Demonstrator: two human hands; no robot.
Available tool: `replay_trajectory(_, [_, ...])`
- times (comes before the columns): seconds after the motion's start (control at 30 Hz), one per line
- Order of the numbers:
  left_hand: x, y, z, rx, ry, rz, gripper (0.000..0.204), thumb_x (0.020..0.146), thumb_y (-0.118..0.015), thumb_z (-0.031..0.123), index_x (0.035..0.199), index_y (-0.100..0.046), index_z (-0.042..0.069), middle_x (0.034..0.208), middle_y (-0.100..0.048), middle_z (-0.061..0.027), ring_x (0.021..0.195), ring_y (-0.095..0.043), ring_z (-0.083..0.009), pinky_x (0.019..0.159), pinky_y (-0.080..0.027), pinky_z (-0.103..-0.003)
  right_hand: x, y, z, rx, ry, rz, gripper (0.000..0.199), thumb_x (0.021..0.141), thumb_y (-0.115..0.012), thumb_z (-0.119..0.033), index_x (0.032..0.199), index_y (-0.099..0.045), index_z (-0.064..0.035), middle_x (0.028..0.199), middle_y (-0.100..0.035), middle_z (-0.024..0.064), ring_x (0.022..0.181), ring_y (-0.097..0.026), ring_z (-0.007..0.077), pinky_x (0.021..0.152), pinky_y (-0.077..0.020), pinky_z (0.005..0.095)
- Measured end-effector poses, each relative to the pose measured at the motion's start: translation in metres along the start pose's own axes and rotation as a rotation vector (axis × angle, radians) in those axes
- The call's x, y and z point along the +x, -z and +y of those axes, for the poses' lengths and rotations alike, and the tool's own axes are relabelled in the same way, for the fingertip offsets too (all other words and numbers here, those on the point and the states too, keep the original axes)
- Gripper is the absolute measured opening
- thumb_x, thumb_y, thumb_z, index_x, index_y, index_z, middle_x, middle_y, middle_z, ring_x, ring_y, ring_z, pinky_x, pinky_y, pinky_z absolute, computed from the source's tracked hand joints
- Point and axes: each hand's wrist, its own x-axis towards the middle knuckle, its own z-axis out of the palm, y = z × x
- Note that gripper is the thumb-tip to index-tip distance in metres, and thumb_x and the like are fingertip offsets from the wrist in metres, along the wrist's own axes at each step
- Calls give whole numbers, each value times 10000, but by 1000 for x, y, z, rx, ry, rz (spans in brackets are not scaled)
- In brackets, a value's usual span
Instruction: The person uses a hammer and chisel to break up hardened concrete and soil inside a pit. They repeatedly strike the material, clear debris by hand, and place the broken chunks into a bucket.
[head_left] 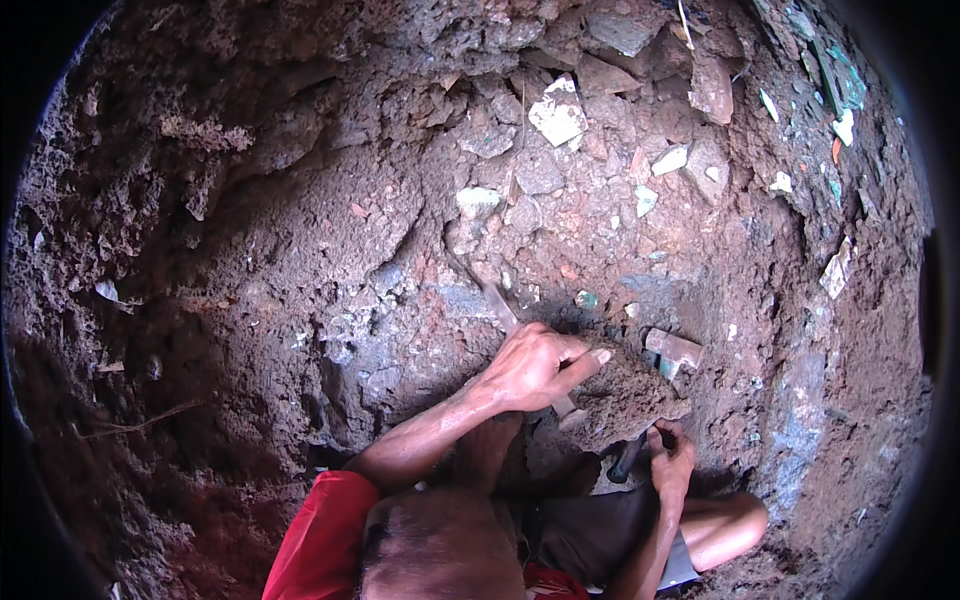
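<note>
My left hand (537, 368) is closed around a flat metal chisel (572, 415). The chisel's narrow end points up and left at the soil, and its flared end sticks out below my fingers. A brown clump of earth (630, 405) is right beside this hand. My right hand (672, 462), low and to the right, has its fingers curled at a dark handle. Past the clump shows a blocky hammer head (674, 347) with a bit of teal below it. The clump hides the stretch between head and handle, and the fingers' inner side is hard to see.
Rough brown earth (300, 240) surrounds me, rising at the far side. Pale stone pieces, such as a white-speckled slab (558, 112) and a whitish stone (479, 203), are set in it. Green and white fragments (845, 80) lie far right. My bent leg (730, 530) is at the lower right.
</note>
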Motion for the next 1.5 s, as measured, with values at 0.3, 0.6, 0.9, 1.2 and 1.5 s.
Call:
replay_trajectory(0.3, [28, -38, -13, 80, 54, 351, 316, 930, -585, 219, 686, -591, 19, 564, -568, -165, 492, -569, -336, 477, -438, -411, 13, -18, 37, -497, 143, 81, 332, 701, -671, -118, 994, -602, 20, 891, -659, 205, 835, -630, 390, 760, -506, 433])
replay_trajectory(0.6, [61, -45, -36, 116, -143, 548, 266, 923, -581, 168, 731, -543, -12, 639, -518, -161, 557, -545, -356, 509, -419, -440, 27, -6, -5, 537, -380, -170, 147, 713, -594, -24, 827, -507, 6, 624, -599, 123, 476, -600, 234, 452, -531, 363])
replay_trajectory(0.9, [83, -40, -55, 327, 99, 492, 352, 974, -514, 268, 711, -533, 35, 443, -458, -117, 367, -489, -348, 381, -411, -424, 27, 41, -36, 342, -136, 41, 498, 826, -594, 3, 1295, -449, -77, 644, -599, 49, 465, -536, 115, 383, -429, 236])
replay_trajectory(1.2, [96, -38, -55, 416, 169, 641, 339, 979, -477, 282, 843, -642, 19, 513, -549, -203, 447, -573, -381, 448, -452, -473, 43, 78, -187, 498, 55, 64, 183, 1003, -482, -269, 1057, -488, -95, 627, -498, -30, 446, -453, 57, 379, -390, 201])
replay_trajectory(1.5, [93, -30, -57, 377, 171, 700, 329, 977, -477, 266, 884, -667, 14, 550, -566, -225, 467, -583, -392, 462, -457, -484, 29, 62, -225, 359, -113, -208, 261, 937, -607, -246, 1107, -518, -70, 572, -503, -27, 415, -474, 60, 338, -386, 208])
